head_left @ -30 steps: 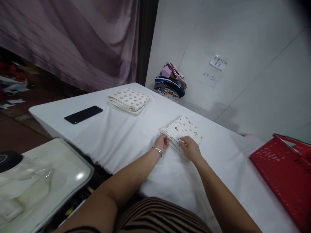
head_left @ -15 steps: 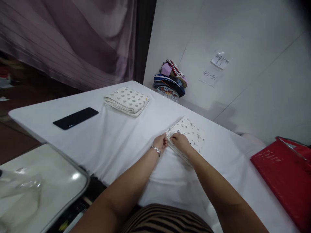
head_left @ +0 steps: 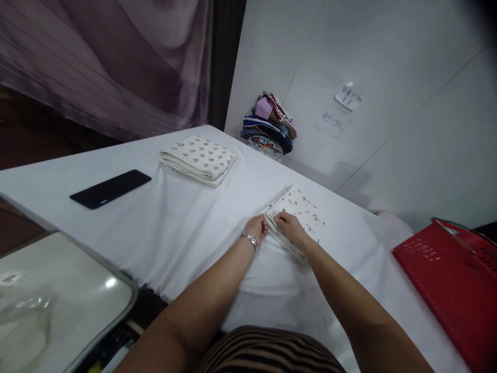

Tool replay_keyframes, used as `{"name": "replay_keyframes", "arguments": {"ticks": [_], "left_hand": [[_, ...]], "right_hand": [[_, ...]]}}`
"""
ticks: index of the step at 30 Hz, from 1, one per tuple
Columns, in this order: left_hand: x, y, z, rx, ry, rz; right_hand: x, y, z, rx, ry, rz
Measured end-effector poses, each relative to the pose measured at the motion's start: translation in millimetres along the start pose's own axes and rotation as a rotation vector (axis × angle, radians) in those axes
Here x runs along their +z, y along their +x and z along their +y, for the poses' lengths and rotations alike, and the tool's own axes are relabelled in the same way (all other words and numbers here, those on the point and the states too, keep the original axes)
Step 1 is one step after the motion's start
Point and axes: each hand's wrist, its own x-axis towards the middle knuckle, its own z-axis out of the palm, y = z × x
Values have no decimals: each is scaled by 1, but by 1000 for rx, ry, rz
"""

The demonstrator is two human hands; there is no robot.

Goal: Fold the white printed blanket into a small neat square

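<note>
A folded white cloth with a small scattered print (head_left: 305, 210) lies on the white-covered table (head_left: 217, 223). At its near left corner, my left hand (head_left: 256, 228), with a bracelet at the wrist, is closed on the cloth's edge. My right hand (head_left: 290, 228) rests over the same corner, its fingers pinched on the cloth there. What exactly lies between the fingertips is partly hidden. Farther left sits a second folded cloth with a grey leaf-like print (head_left: 202, 158), untouched by either hand.
A black phone-like slab (head_left: 111, 189) lies at the table's left. At the right stands a red basket (head_left: 435, 280) with metal handles. A pile of folded clothes (head_left: 267, 127) is beyond the far edge, by the wall with paper notes (head_left: 332, 122). A pale stool-like surface (head_left: 89, 290) is lower left.
The view has shifted slightly, so more of the red basket shows. Both hands stay at the cloth's corner with hardly any movement.
</note>
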Motion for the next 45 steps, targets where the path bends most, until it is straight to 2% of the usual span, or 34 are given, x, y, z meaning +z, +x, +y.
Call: {"name": "replay_keyframes", "arguments": {"ticks": [5, 12, 16, 24, 36, 39, 45], "left_hand": [[0, 0, 0, 4, 11, 11], [1, -1, -1, 23, 23, 4], [1, -1, -1, 20, 20, 5], [1, -1, -1, 5, 10, -2], [1, 0, 0, -16, -1, 15], [2, 0, 0, -16, -7, 15], [3, -1, 1, -22, -23, 7]], "right_hand": [[3, -1, -6, -104, -195, -25], [6, -5, -14, -101, -187, 109], [12, -3, -13, -119, -213, 36], [14, 0, -13, -53, -159, 9], [12, -3, -16, -32, -176, 102], [13, -3, -20, -33, -230, 126], [18, -2, -25, -33, -335, 66]]}}
